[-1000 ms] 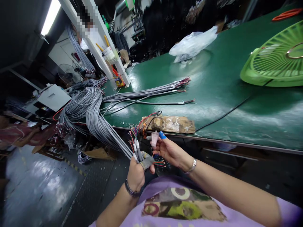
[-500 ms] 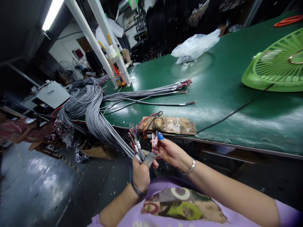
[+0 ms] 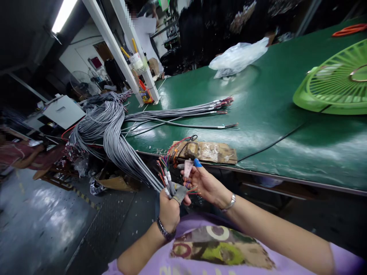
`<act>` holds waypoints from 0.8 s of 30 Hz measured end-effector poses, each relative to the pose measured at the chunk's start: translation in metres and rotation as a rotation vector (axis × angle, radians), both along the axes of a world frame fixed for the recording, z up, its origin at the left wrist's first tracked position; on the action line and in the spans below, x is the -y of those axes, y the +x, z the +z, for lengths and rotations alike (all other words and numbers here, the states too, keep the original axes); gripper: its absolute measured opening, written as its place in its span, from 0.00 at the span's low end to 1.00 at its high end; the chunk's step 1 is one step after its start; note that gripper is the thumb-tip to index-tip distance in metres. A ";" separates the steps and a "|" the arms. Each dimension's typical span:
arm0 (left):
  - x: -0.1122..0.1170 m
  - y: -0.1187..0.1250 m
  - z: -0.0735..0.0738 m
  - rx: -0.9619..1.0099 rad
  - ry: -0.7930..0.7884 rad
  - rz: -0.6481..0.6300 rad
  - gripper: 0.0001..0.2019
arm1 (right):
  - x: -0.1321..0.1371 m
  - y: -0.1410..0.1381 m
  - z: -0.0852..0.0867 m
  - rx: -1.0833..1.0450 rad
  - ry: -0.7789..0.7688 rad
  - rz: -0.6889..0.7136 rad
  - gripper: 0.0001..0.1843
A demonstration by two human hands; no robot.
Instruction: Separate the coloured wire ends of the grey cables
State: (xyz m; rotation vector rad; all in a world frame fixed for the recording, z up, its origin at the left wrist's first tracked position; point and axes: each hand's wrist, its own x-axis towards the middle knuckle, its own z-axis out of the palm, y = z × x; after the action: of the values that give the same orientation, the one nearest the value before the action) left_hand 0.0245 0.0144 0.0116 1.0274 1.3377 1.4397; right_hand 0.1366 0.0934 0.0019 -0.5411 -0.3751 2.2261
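Note:
My left hand is closed around a bundle of grey cables near its stripped end. Coloured wire ends fan out above the fist, and a grey wrap covers part of a finger there. My right hand is just to the right, fingers curled and a blue cover on the thumb tip. A small pale pink piece sits at its fingertips, too blurred to name. Orange and purple wires run below that piece, near the curled fingers.
A wooden board with a worn block lies at the edge of the green table. More grey cables stretch across the tabletop. Around them are a white post, a plastic bag and a green fan. Other people are behind and at left.
My right hand has shifted slightly, and the pale pink piece at its fingertips has turned and blurred. The left hand keeps its hold on the cables. The person behind has moved a little.

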 end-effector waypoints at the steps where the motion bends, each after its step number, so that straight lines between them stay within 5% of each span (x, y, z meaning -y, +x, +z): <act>1: 0.002 -0.001 0.000 -0.001 -0.003 0.010 0.12 | 0.000 0.001 0.000 0.003 0.003 0.015 0.22; 7: 0.008 -0.005 0.001 0.007 0.010 0.069 0.12 | 0.001 0.002 -0.001 0.052 0.100 -0.021 0.08; 15: -0.005 0.005 0.002 0.013 0.030 0.085 0.15 | 0.004 -0.003 -0.011 0.173 0.261 -0.218 0.17; 24: -0.008 0.008 -0.001 0.039 0.041 0.075 0.15 | -0.006 -0.003 -0.012 -0.025 0.127 0.077 0.19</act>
State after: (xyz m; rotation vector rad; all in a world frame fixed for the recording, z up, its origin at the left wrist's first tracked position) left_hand 0.0328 0.0220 0.0109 0.9795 1.3363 1.5413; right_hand 0.1338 0.0992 -0.0098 -0.4367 -0.5283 2.2623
